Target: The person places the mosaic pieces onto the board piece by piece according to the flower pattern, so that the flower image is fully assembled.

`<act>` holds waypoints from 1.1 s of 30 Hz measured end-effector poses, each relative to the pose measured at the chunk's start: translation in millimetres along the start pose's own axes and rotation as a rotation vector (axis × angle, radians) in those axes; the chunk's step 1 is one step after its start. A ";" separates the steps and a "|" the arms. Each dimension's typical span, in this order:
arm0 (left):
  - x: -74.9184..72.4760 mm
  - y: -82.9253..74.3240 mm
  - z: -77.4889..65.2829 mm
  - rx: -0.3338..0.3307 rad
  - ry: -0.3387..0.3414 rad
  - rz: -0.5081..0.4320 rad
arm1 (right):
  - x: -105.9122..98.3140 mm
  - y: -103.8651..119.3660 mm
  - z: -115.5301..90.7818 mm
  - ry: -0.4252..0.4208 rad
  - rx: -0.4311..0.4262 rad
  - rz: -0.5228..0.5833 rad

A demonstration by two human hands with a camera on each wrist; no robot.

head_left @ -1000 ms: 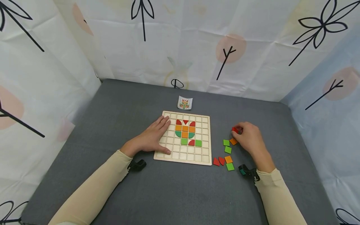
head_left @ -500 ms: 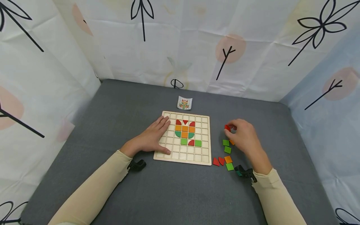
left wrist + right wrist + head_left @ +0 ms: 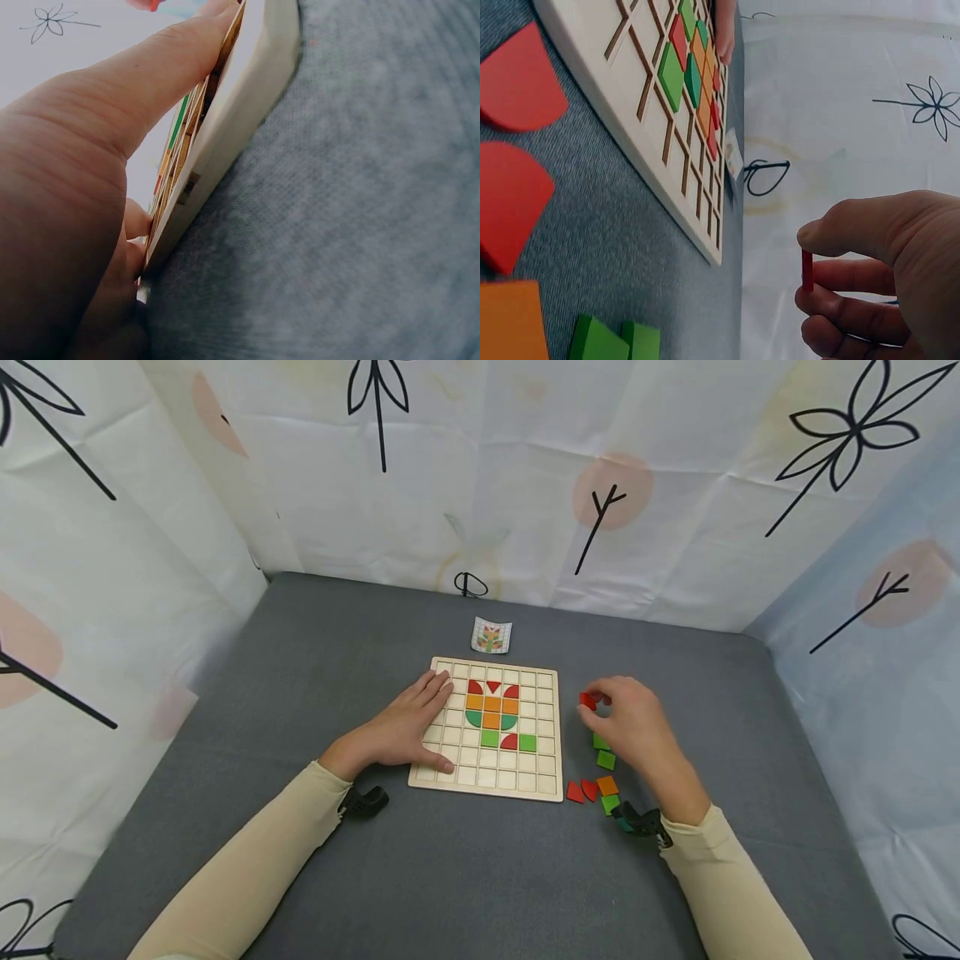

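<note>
A wooden grid board [image 3: 465, 777] lies on the grey table, its middle cells filled with red, orange and green tiles. My left hand [image 3: 405, 722] rests spread over the board's left side, thumb near the front left corner; the left wrist view shows the thumb [image 3: 142, 82] along the board's edge. To the right of the board, my right hand [image 3: 633, 714] pinches a red tile [image 3: 587, 701] between thumb and fingertips. In the right wrist view that red tile [image 3: 807, 270] appears edge-on, held above the table.
A small picture card [image 3: 491, 635] with a coloured pattern lies behind the board. Loose tiles sit right of the board: red quarter-rounds [image 3: 575, 792], an orange square [image 3: 607, 786] and green squares [image 3: 606, 760]. Printed white cloth [image 3: 480, 485] hangs around the table.
My right hand has moved left toward the board with the red tile, passing over the loose orange and green tiles. The left hand stays on the board.
</note>
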State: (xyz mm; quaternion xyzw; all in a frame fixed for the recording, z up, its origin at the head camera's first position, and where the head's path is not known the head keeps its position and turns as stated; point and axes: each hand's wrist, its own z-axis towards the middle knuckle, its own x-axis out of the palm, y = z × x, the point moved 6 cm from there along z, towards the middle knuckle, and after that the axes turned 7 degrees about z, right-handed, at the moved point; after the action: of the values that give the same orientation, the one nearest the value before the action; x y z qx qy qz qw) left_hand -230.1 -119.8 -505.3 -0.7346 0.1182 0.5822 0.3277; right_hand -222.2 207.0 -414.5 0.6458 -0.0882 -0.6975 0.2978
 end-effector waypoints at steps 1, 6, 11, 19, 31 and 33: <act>-0.1 -0.1 0.0 0.000 -0.001 0.000 | 0.7 2.1 0.5 0.000 -0.006 0.005; 0.2 0.0 0.4 -0.002 0.000 0.002 | 3.8 11.4 2.1 -0.005 -0.021 0.020; 0.2 -0.4 0.5 -0.001 0.001 -0.002 | 7.0 18.3 3.4 -0.005 -0.036 0.023; 0.2 0.1 0.3 0.001 0.000 -0.002 | 11.4 30.8 4.7 -0.011 -0.080 0.021; -3.0 -2.2 -0.4 0.000 0.006 -0.014 | 18.4 50.1 10.3 -0.007 -0.128 0.032; -2.4 -2.0 -0.3 0.000 0.007 -0.011 | 20.4 53.3 10.8 0.000 -0.128 0.032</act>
State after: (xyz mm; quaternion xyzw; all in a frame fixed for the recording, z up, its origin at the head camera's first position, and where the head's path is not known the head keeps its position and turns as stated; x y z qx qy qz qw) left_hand -229.4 -119.0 -502.3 -0.7374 0.1153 0.5776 0.3306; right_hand -216.2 150.4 -403.2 0.6237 -0.0537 -0.6970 0.3496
